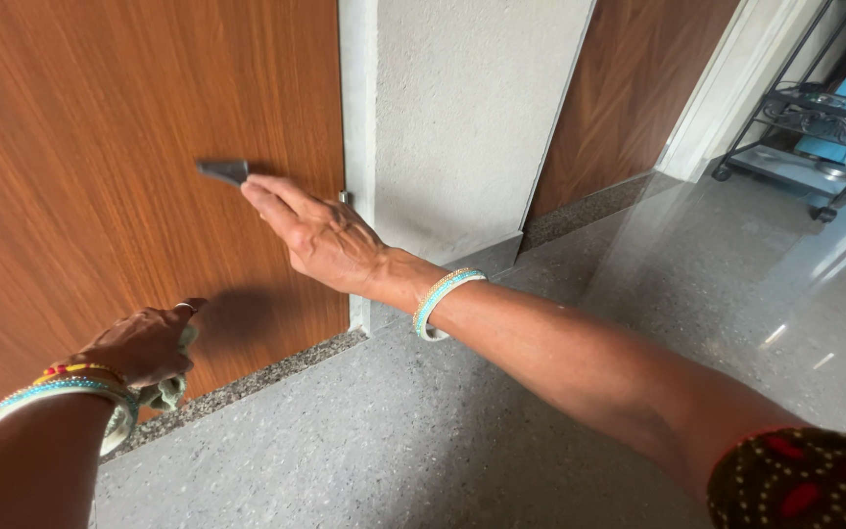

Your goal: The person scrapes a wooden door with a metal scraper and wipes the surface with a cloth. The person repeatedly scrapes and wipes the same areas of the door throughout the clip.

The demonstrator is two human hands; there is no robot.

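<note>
My right hand (317, 232) reaches out to a brown wooden door (100, 127), its fingers stretched flat and its fingertips touching the dark metal door handle (224, 170). It holds nothing. My left hand (144, 343) is lower on the left, close to the door's bottom, closed around a crumpled pale green cloth (166, 390). Both wrists wear turquoise bangles.
A grey textured wall (462, 108) stands right of the door, with a second wooden panel (629, 88) beyond it. A speckled stone skirting (247, 384) runs along the base. The floor (462, 431) is polished grey stone. A black metal rack on wheels (810, 127) stands far right.
</note>
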